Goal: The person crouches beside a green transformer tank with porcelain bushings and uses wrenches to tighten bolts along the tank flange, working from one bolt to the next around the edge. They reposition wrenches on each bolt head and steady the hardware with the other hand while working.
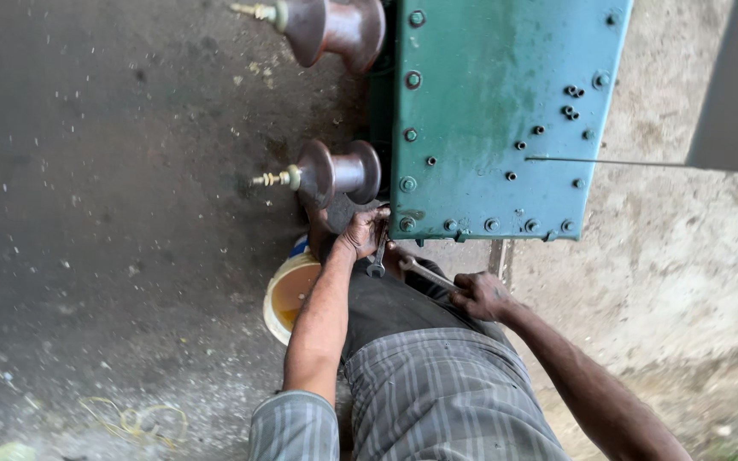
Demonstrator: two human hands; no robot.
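Pretty grimy spot: dark, oil-stained floor (104, 222) on one side, pale rough concrete (685, 256) on the other, all in soft daylight.

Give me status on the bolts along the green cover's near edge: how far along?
Done: hard to say; bolts sit in place along the green cover edge, tightness unreadable. In hand: left hand has a spanner in its grip at the corner bolt; right hand works a second spanner toward the same corner. Left: the other edge bolts, untouched by any tool now.
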